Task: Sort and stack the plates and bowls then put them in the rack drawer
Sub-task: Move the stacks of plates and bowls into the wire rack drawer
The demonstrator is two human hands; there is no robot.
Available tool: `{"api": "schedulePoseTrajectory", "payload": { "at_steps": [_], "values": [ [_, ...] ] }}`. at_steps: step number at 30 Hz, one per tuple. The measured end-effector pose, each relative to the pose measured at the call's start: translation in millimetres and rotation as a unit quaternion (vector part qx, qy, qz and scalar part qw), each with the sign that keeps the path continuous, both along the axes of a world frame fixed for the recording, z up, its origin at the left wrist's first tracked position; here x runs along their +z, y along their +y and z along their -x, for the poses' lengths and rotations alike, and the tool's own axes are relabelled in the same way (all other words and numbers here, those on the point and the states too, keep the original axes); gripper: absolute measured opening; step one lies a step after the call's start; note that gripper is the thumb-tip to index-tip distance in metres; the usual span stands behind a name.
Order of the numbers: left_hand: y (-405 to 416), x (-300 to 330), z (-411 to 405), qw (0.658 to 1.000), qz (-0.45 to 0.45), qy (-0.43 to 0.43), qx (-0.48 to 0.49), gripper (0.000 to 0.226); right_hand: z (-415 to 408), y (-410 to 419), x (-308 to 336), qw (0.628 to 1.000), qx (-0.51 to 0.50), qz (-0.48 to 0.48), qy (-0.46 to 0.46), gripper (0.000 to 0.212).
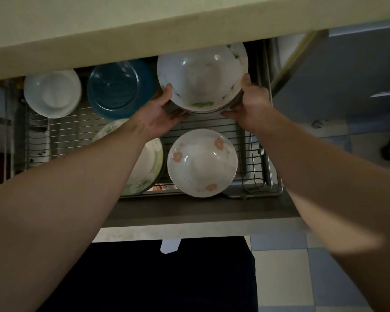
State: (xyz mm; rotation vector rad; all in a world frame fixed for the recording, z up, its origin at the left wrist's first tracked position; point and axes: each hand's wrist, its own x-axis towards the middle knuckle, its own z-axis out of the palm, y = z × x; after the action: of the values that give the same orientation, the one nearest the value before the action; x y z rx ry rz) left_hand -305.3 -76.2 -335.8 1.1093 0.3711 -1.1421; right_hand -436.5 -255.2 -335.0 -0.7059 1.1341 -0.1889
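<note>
Head view: both hands, left (pixel 160 113) and right (pixel 250 102), gripped a bowl stack (pixel 201 78) by its rim, thumbs on top, fingers curled beneath, at one o'clock over the rack (pixel 77 129). A flowered bowl (pixel 201 163) sat at six o'clock.

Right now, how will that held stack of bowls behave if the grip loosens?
The stack of bowls looks glazed, so probably slippery and breakable. Several nested rims suggest real weight. The left hand and right hand grip only opposite edges, so it may tilt.

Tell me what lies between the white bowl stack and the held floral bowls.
In the head view, a dark blue round plate sits between the white bowl stack and the held floral bowls.
</note>
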Motion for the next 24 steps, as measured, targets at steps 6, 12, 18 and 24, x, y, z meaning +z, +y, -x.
{"api": "schedulePoseTrajectory", "payload": {
  "at_steps": [6,12,18,24],
  "values": [
    [-12.1,4.0,4.5,1.0,-0.013,-0.017,-0.001,0.054,6.7,8.6,-5.7,0.998,-0.041,-0.035,-0.023,0.026],
    [-7.3,0.8,16.8,0.996,-0.047,-0.042,-0.059,0.054,24.4,10.7,-7.8,0.995,0.007,-0.083,-0.047,0.043],
    [-5.6,-2.1,17.3,0.998,-0.037,-0.037,-0.042,0.077,31.8,15.6,-13.0,0.994,0.034,-0.078,-0.066,0.047],
    [-14.7,-10.8,14.6,0.999,-0.035,-0.023,-0.008,0.07,22.7,16.4,-16.4,0.995,-0.004,-0.062,-0.082,0.044]
  ]
}}
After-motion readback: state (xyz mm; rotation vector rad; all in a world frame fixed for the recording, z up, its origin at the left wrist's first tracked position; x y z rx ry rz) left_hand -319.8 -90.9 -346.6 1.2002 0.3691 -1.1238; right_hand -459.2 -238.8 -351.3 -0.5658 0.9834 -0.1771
